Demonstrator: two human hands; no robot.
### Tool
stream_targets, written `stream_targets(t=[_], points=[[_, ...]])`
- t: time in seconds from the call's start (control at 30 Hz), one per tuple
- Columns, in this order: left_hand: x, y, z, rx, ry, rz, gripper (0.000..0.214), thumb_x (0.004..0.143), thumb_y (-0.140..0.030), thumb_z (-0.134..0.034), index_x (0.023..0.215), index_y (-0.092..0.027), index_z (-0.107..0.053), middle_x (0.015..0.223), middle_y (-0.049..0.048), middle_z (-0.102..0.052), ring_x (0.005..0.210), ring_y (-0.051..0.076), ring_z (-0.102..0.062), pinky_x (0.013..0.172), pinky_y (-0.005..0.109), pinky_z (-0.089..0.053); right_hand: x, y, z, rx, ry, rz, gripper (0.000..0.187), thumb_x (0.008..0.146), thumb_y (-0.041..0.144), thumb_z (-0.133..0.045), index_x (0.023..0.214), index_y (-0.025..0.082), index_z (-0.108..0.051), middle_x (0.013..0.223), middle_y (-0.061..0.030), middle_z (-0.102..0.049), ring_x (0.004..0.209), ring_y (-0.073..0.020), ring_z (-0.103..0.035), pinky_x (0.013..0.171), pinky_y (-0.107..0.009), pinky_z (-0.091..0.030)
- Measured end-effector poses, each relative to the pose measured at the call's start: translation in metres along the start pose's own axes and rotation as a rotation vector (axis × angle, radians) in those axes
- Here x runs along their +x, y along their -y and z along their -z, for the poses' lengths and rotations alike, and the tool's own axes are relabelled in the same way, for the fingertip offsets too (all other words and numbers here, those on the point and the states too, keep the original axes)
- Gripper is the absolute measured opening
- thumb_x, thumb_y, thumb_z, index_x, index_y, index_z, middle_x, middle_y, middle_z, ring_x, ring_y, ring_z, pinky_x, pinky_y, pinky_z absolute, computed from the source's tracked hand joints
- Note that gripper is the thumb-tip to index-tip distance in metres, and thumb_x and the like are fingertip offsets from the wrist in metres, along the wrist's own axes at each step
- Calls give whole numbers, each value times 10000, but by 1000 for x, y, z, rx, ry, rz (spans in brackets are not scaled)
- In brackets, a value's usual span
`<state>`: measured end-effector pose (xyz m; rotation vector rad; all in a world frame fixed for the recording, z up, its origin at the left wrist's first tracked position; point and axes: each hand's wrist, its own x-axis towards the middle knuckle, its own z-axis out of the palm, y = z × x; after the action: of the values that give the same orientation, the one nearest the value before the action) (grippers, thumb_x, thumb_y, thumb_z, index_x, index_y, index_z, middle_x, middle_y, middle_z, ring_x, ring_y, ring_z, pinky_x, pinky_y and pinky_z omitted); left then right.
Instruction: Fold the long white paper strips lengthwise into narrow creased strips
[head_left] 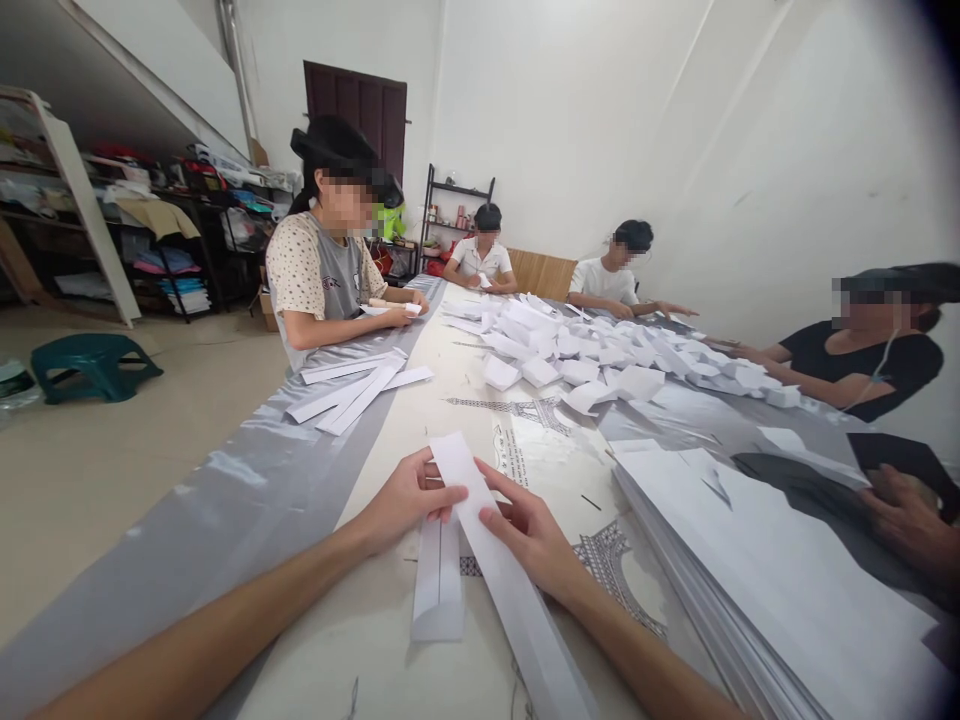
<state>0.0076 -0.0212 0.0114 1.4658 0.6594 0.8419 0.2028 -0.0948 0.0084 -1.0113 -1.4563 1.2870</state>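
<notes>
A long white paper strip [499,570] slants across the middle of the view, held at its upper part by both hands. My left hand [420,492] grips the strip's left edge, thumb on top and fingers curled beneath. From the right, my right hand [529,525] pinches the same strip between thumb and fingers. Below my left hand hangs or lies a folded white paper piece [437,585] with a dark line along it; whether the left fingers also hold it I cannot tell. Beneath is the table's printed cover [375,610].
A stack of white paper sheets [750,540] lies at the right, with a person's hand [904,515] beside it. Folded paper pieces [577,355] are heaped farther back. Paper strips [360,390] lie at the left near a seated person [330,270]. Several other people sit around the table.
</notes>
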Motion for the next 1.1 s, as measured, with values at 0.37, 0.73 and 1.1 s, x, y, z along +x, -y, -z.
stream_targets(t=[0.37,0.73,1.1], points=[[6,4,2,-81,-183,-14,260,810,-272,-715,1026,-146,-642,761,3,-605,533,70,-463,481,196,-327,2,-1,4,-93,-58,-4,453,943,445,-588,1371,297,-572,1279,-61,-591,936,-193,-615,791,-336,-534],[3,3,-1,-94,-248,-24,270,815,-335,-719,1002,-155,-642,777,14,-644,552,100,-550,506,214,-413,0,-5,2,-86,-64,-30,513,920,408,-621,1405,269,-527,1164,-60,-610,802,-151,-598,672,-293,-521],[4,7,2,-27,15,77,281,837,-394,-713,908,-123,-698,785,83,-734,606,166,-652,593,275,-522,-1,-3,-2,-240,-91,-34,588,930,442,-576,1462,212,-480,851,-30,-629,633,-140,-456,576,-294,-440]])
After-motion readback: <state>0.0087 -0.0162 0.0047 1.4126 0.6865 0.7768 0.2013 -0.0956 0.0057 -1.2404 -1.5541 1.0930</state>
